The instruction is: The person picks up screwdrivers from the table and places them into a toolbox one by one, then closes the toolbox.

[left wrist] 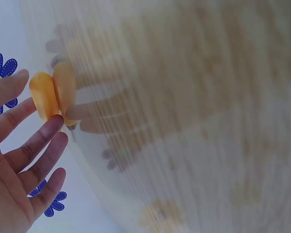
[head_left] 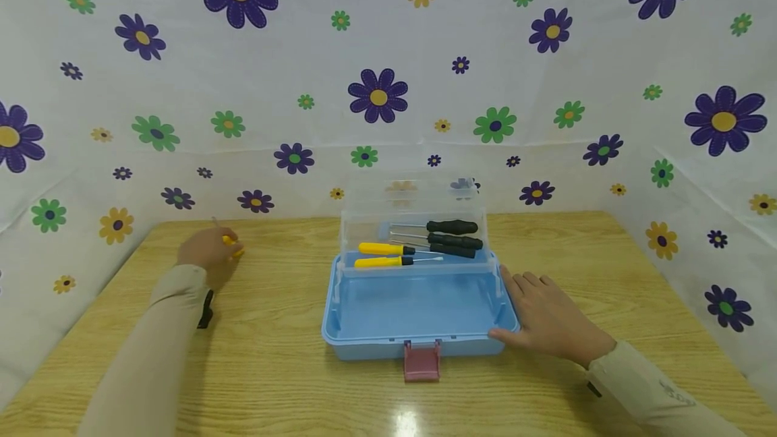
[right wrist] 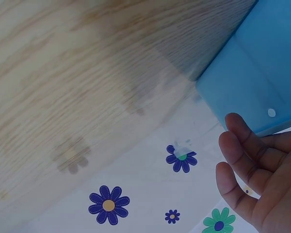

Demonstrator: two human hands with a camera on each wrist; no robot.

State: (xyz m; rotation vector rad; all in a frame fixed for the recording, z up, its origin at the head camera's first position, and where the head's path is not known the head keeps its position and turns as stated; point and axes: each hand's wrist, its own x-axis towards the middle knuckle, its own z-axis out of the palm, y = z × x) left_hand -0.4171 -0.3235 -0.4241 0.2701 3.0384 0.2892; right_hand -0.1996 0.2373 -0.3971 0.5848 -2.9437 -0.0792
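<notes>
At the far left of the table, my left hand (head_left: 209,248) reaches down around a yellow-handled screwdriver (left wrist: 43,97). In the left wrist view its fingers are loosely spread; the index runs behind the handle, the middle fingertip is at its lower end, and the thumb tip stands just apart. My right hand (head_left: 546,315) rests against the right side of a light blue toolbox (head_left: 419,305), with the thumb at its front corner and the fingers along the side wall (right wrist: 252,68). A raised clear tray (head_left: 419,270) holds yellow screwdrivers (head_left: 382,262) and black-handled screwdrivers (head_left: 452,226).
The toolbox's clear lid (head_left: 413,194) stands up at the back. A pink latch (head_left: 421,363) hangs off the front. Behind and beside the wooden table (head_left: 273,369) is a white flowered cloth (head_left: 413,32). The tabletop reflects the hand and the screwdriver handle.
</notes>
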